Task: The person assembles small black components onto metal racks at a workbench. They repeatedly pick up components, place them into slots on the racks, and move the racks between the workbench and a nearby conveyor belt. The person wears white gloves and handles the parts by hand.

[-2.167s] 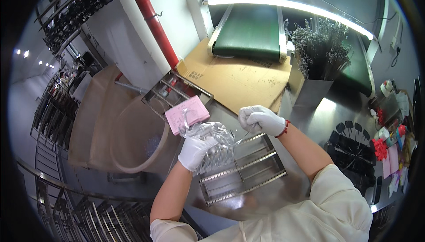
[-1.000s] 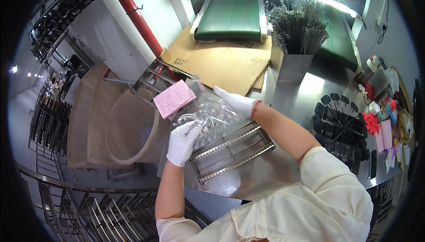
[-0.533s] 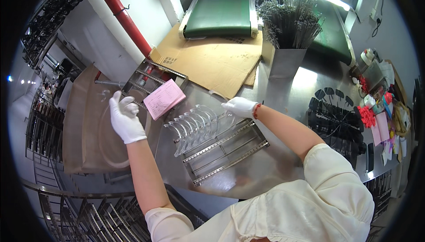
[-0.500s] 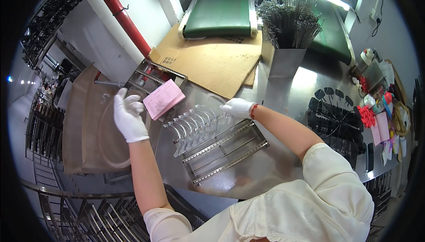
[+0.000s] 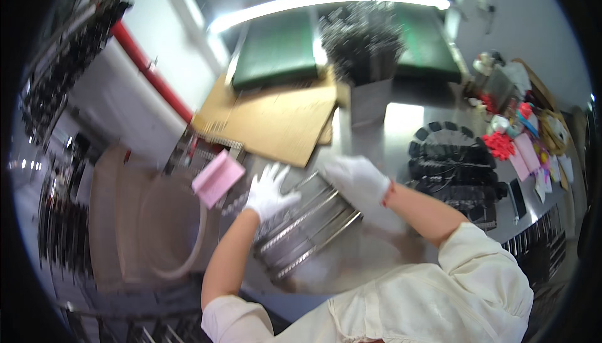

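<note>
A metal rack [image 5: 316,250] with parallel notched bars lies slanted on the steel table. My left hand [image 5: 269,194], in a white glove, is over the rack's upper left part with its fingers spread and nothing visibly held. Clear curved pieces stood in that part a moment earlier; now they are mostly covered by this hand and smeared by motion. My right hand [image 5: 359,181], gloved in white too, is at the rack's far right corner. Its fingers are blurred, and I cannot make out anything in them.
A pink paper pad [image 5: 217,179] rests on another rack at the left. Cardboard [image 5: 269,120] lies beyond, below a green conveyor belt [image 5: 276,51]. A metal bin [image 5: 370,101] holds many thin wires. Black flat pieces [image 5: 448,164] cover the right side, near red flower-like items [image 5: 499,145].
My left hand has moved right, from beside the pink pad to over the rack. My right hand has shifted slightly right and nearer. The whole view has tilted and blurred.
</note>
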{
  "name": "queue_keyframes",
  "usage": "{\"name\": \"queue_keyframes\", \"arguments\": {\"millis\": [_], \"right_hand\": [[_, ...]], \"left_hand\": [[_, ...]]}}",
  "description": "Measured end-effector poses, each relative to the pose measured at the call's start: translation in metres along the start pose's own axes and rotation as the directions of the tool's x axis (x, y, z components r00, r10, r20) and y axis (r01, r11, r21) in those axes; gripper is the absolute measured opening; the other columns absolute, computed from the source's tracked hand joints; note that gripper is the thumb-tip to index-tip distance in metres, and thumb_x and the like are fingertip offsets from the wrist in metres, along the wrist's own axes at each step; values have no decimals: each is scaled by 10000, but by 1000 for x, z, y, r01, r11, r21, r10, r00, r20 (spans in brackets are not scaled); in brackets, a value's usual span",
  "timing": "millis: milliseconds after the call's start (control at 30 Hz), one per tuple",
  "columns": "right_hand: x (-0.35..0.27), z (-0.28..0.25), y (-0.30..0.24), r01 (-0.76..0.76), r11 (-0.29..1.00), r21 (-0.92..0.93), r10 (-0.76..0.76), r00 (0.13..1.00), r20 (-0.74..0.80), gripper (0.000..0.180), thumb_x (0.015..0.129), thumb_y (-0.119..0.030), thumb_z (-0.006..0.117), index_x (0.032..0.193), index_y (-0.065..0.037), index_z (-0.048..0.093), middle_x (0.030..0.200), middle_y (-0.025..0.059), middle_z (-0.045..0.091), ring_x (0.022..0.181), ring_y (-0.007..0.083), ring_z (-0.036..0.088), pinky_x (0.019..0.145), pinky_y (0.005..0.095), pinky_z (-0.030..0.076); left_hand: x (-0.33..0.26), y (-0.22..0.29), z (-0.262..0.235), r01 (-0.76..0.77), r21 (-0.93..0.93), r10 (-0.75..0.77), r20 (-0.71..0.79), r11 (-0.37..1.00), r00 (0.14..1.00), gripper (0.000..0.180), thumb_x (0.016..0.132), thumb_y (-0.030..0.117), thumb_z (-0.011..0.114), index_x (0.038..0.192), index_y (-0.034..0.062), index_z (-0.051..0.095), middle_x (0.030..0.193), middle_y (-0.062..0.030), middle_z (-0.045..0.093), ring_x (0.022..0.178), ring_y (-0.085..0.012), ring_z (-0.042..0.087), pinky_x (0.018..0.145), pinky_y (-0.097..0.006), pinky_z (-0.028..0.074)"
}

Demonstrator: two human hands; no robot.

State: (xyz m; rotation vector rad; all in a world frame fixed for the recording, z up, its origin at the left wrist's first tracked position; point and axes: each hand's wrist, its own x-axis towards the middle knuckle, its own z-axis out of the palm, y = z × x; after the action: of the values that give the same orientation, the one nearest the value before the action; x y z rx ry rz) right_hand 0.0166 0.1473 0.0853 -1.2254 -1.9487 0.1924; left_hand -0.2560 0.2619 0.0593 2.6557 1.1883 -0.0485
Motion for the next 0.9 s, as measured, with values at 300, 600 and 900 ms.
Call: {"name": "queue_keyframes", "arguments": {"millis": [300,600,900], "right_hand": [[-209,-144,-81,-873,433,226,835,483,266,374,1046,-364,497,1167,-83,712,861,68,729,762,148,678,768,303,543],[-365,-205,-150,-932,305,196,933,334,137,441,1037,-410,453,1214,-86,694,922,44,743,770,167,683,779,325,545],[-472,-227,-137,-953,184,239,979,198,36,438,1034,-413,445,1193,-104,712,903,47,762,829,205,711,819,364,549]], "left_hand": [[7,-33,23,22,-44,-24,-35,999,999,899,862,677,629,1550,133,433,1632,-156,368,1517,-356,306,1199,-586,246],[29,106,-30,-270,-310,45,-576,912,816,701,963,274,671,1527,-31,388,1549,-246,440,1434,-390,421,1206,-454,309],[-27,334,-18,-506,-521,333,-393,687,857,677,941,201,660,1532,-5,404,1503,-186,499,1379,-285,495,1107,-426,427]]}}
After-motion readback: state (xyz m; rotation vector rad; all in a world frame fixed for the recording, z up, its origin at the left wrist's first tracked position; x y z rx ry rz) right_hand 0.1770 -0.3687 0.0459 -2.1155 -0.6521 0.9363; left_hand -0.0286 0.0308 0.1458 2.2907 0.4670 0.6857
